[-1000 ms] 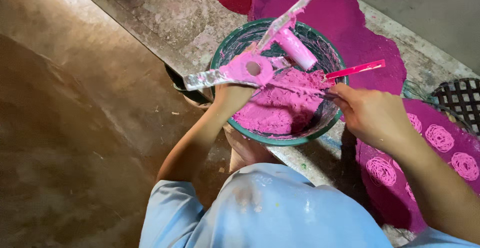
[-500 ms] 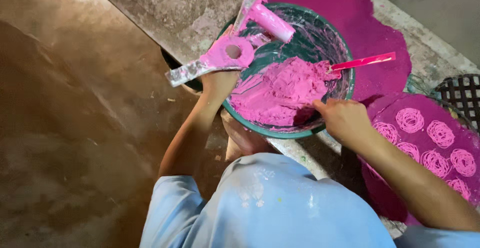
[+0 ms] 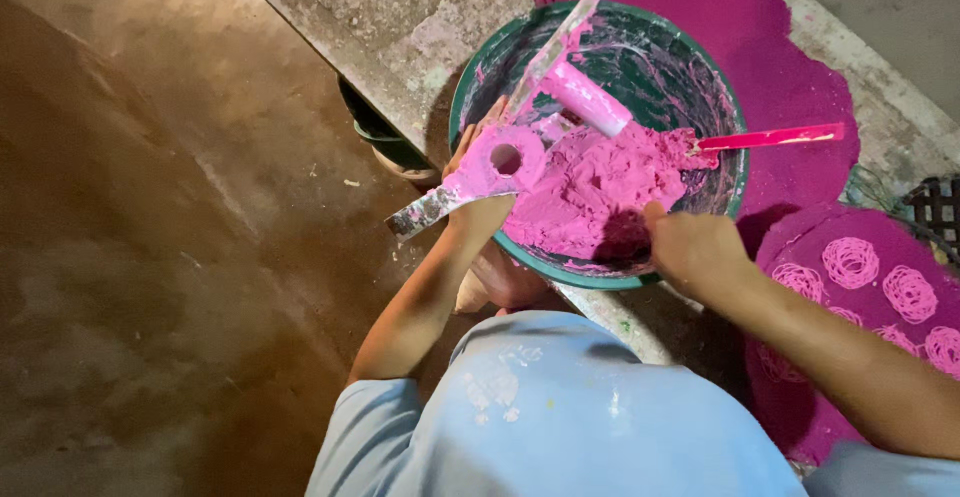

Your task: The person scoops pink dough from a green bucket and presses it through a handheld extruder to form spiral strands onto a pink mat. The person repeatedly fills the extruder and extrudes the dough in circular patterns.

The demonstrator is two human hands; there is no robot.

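In the centre of the frame, the left hand [image 3: 470, 152] grips a paint-covered trowel [image 3: 480, 172] at the rim of the green basin [image 3: 600, 275]. The right hand [image 3: 690, 247] closes on the near rim. The pink paste [image 3: 600, 182] looks mixed; the basin is about half full.

Brown concrete floor [image 3: 150, 257], grey ledge [image 3: 400, 27] w/ magenta patches.

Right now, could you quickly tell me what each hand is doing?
Left hand: closed on a paint-caked trowel at the bucket rim.
Right hand: closed on the bucket's near rim, beside the pink paste.
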